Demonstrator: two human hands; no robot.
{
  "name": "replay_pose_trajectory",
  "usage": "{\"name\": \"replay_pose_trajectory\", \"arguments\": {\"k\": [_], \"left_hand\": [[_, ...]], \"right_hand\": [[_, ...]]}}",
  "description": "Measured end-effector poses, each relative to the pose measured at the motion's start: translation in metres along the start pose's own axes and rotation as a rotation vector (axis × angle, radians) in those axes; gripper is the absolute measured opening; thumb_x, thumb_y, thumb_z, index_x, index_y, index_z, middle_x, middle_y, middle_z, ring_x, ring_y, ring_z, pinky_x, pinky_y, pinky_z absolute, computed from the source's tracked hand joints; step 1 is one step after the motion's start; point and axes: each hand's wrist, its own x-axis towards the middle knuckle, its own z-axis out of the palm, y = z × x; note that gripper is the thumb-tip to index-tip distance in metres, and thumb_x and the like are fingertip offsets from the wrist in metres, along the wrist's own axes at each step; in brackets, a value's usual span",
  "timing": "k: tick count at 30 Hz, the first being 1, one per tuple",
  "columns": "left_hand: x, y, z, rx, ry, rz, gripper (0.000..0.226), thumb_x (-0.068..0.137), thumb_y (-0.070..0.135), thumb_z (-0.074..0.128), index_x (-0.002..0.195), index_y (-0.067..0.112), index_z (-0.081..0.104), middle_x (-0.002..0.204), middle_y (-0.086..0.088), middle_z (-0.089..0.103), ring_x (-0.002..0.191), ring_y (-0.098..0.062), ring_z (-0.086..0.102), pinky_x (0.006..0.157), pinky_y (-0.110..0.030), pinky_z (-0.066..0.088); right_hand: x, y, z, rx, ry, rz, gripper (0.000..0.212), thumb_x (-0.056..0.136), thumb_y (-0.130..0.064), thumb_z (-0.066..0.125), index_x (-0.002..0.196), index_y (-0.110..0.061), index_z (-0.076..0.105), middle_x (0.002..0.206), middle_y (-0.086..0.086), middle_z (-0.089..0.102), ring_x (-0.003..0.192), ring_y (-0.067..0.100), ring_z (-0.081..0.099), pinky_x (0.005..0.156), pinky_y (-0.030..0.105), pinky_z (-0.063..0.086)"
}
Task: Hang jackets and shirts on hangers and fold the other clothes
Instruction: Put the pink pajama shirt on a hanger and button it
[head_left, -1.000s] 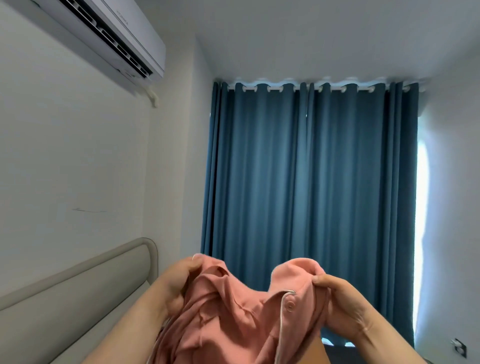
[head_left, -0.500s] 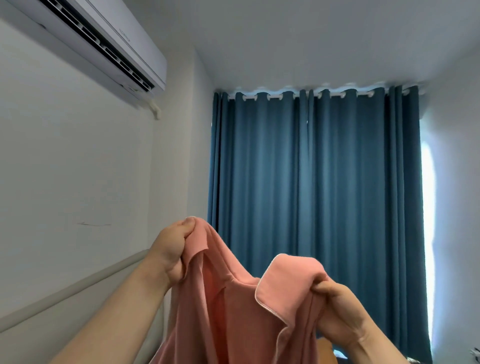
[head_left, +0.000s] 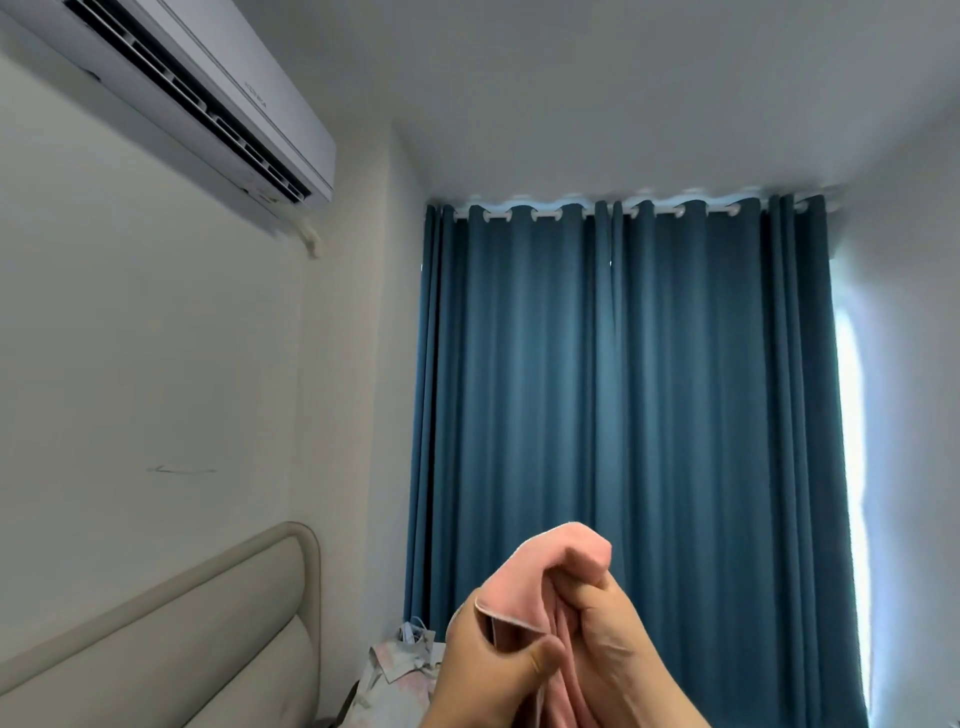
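Observation:
A pink shirt (head_left: 540, 577) with pale piping is bunched up at the bottom middle of the head view. My left hand (head_left: 493, 670) grips its folded edge from the left, thumb across the cloth. Touching it on the right, my right hand (head_left: 608, 639) holds the same bunch, fingers curled over the top. Most of the shirt hangs below the frame's edge, out of sight. No hanger is in view.
A beige padded headboard (head_left: 171, 639) stands against the left wall. A pale patterned garment (head_left: 395, 675) and white cords lie by it. Blue curtains (head_left: 623, 415) cover the window ahead. An air conditioner (head_left: 208, 98) hangs at upper left.
My hands, spread apart with the shirt stretched between them, have come together at the bottom middle, bunching the collar. The view has tilted slightly.

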Motion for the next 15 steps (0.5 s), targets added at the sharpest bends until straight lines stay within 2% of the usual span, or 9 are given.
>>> {"name": "replay_pose_trajectory", "arguments": {"k": [1, 2, 4, 5, 7, 10, 12, 13, 15], "left_hand": [[-0.002, 0.003, 0.002, 0.017, -0.081, -0.030, 0.055, 0.073, -0.001, 0.061, 0.128, -0.004, 0.053, 0.120, -0.023, 0.059, 0.113, -0.039, 0.056, 0.100, -0.042, 0.044], [-0.001, -0.004, -0.002, 0.047, -0.081, -0.100, 0.052, 0.074, -0.006, 0.058, 0.124, 0.006, 0.061, 0.113, -0.020, 0.065, 0.106, -0.030, 0.062, 0.094, -0.035, 0.048], [-0.001, -0.022, -0.014, 0.075, 0.054, -0.161, 0.037, 0.068, 0.000, 0.062, 0.100, 0.016, 0.072, 0.091, -0.012, 0.072, 0.090, -0.020, 0.068, 0.076, -0.021, 0.053], [-0.002, -0.027, -0.022, 0.110, 0.154, -0.180, 0.034, 0.064, 0.003, 0.063, 0.096, 0.012, 0.070, 0.089, -0.015, 0.072, 0.091, -0.026, 0.069, 0.073, -0.025, 0.054], [0.002, -0.032, -0.026, 0.063, 0.205, -0.268, 0.041, 0.061, -0.001, 0.057, 0.101, 0.001, 0.065, 0.093, -0.026, 0.069, 0.092, -0.038, 0.067, 0.073, -0.037, 0.054], [0.002, -0.019, -0.029, -0.201, 0.151, -0.331, 0.031, 0.067, -0.018, 0.043, 0.090, -0.009, 0.062, 0.068, -0.025, 0.066, 0.059, -0.022, 0.065, 0.052, -0.022, 0.049], [0.000, -0.007, -0.032, -0.297, 0.107, -0.355, 0.024, 0.071, -0.024, 0.041, 0.077, -0.014, 0.062, 0.064, -0.026, 0.064, 0.055, -0.022, 0.065, 0.050, -0.021, 0.050], [0.001, -0.005, -0.036, -0.311, 0.099, -0.376, 0.029, 0.075, -0.024, 0.040, 0.071, -0.012, 0.066, 0.068, -0.028, 0.064, 0.059, -0.024, 0.067, 0.053, -0.023, 0.052], [0.005, -0.006, -0.046, -0.290, 0.120, -0.413, 0.050, 0.083, -0.028, 0.035, 0.061, -0.003, 0.073, 0.068, -0.023, 0.068, 0.059, -0.020, 0.069, 0.052, -0.022, 0.053]], "right_hand": [[0.002, -0.002, -0.005, -0.047, -0.012, -0.003, 0.021, 0.091, 0.003, 0.040, 0.080, -0.008, 0.054, 0.077, 0.013, 0.054, 0.072, 0.025, 0.056, 0.067, 0.036, 0.045], [0.002, -0.003, -0.003, -0.147, -0.031, -0.014, 0.018, 0.091, 0.004, 0.041, 0.083, -0.004, 0.055, 0.079, 0.017, 0.057, 0.073, 0.029, 0.058, 0.066, 0.037, 0.048], [-0.005, -0.010, 0.004, -0.320, 0.014, -0.101, 0.015, 0.084, 0.012, 0.049, 0.095, 0.006, 0.056, 0.083, 0.025, 0.063, 0.074, 0.033, 0.064, 0.062, 0.037, 0.054], [-0.006, -0.014, 0.007, -0.362, 0.027, -0.158, 0.027, 0.076, 0.014, 0.057, 0.102, 0.008, 0.055, 0.084, 0.024, 0.066, 0.073, 0.031, 0.067, 0.060, 0.035, 0.056], [-0.009, -0.025, 0.007, -0.382, -0.008, -0.183, 0.055, 0.062, 0.003, 0.066, 0.115, 0.005, 0.051, 0.090, 0.019, 0.069, 0.074, 0.027, 0.069, 0.058, 0.034, 0.057], [-0.016, -0.041, 0.008, -0.198, -0.035, 0.017, 0.054, 0.079, -0.003, 0.060, 0.127, -0.020, 0.042, 0.093, 0.017, 0.060, 0.059, 0.025, 0.063, 0.044, 0.032, 0.053], [-0.019, -0.048, 0.009, -0.320, -0.110, 0.191, 0.057, 0.073, -0.003, 0.064, 0.127, 0.000, 0.046, 0.084, 0.014, 0.047, 0.058, 0.022, 0.050, 0.045, 0.028, 0.048], [-0.021, -0.050, 0.008, -0.432, -0.153, 0.237, 0.055, 0.070, -0.004, 0.067, 0.121, 0.007, 0.050, 0.080, 0.013, 0.046, 0.058, 0.019, 0.047, 0.047, 0.025, 0.045], [-0.021, -0.052, 0.004, -0.605, -0.211, 0.267, 0.042, 0.070, -0.004, 0.072, 0.109, 0.002, 0.058, 0.071, 0.011, 0.051, 0.055, 0.015, 0.050, 0.048, 0.025, 0.045]]}}
